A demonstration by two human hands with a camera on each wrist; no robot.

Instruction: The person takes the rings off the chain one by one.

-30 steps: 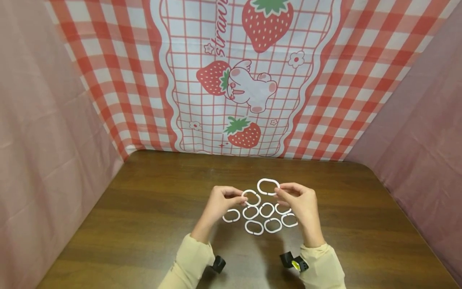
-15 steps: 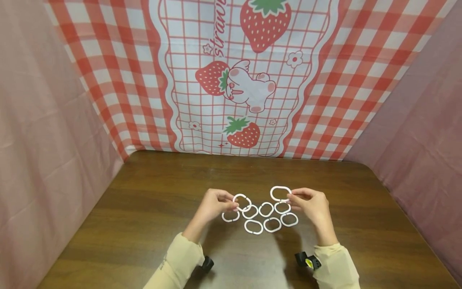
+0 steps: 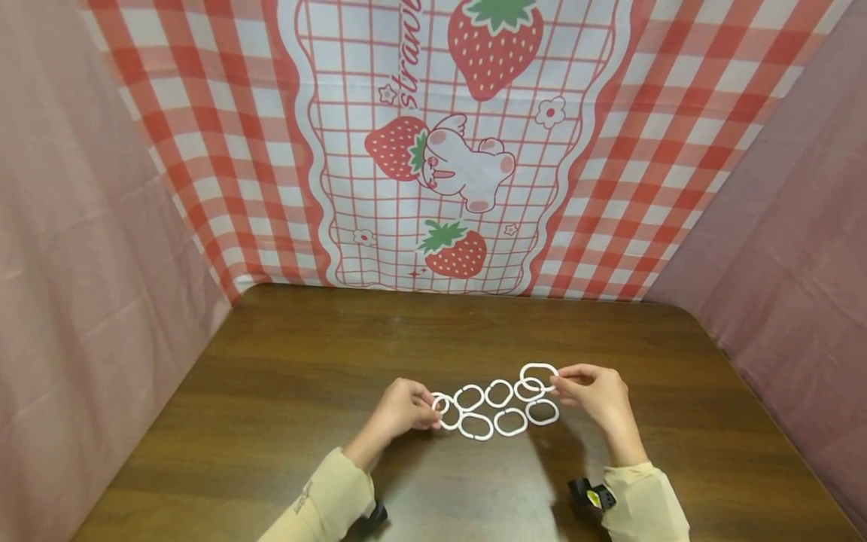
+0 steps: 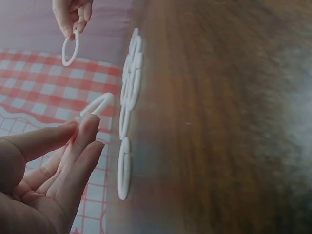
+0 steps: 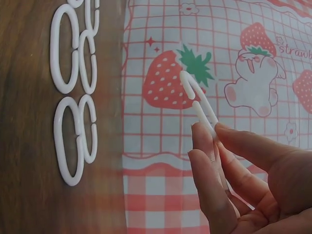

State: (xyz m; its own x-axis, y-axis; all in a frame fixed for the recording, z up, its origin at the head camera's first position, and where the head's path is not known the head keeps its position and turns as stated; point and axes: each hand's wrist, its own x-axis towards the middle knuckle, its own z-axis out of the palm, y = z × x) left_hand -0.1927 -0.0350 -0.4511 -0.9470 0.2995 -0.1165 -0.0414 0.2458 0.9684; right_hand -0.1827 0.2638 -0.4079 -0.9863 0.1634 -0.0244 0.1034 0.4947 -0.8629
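**Two hands, each pinching one white ring at either end of the cluster**

Nearest the camera, two cream sleeves [image 3: 325,500] are reaching forward over the dark, wood-grained worktop [image 3: 271,361]. The left hand [image 3: 400,410] is pinching a white ring [image 3: 442,405] between thumb and fingertips [image 4: 90,129], holding it tilted just above the worktop at the left end of the group. The right hand [image 3: 596,393] is pinching a second white ring [image 3: 539,375] in the same way, lifted at the right end; the right wrist view is showing that ring edge-on, with a split in its loop [image 5: 197,103].

Between the two hands, the loose rings [image 3: 497,410] are lying flat in two short rows, touching or just beside one another, their long axes running mostly left to right. Each hand is nearer to its own end of the rows. The rings are looking like smooth, thin, oval hoops of hard plastic.

Farther back, a red-and-white checked cloth [image 3: 677,135] printed with strawberries and a rabbit is hanging behind the worktop, with plain pink cloth [image 3: 81,263] flanking it on both sides.
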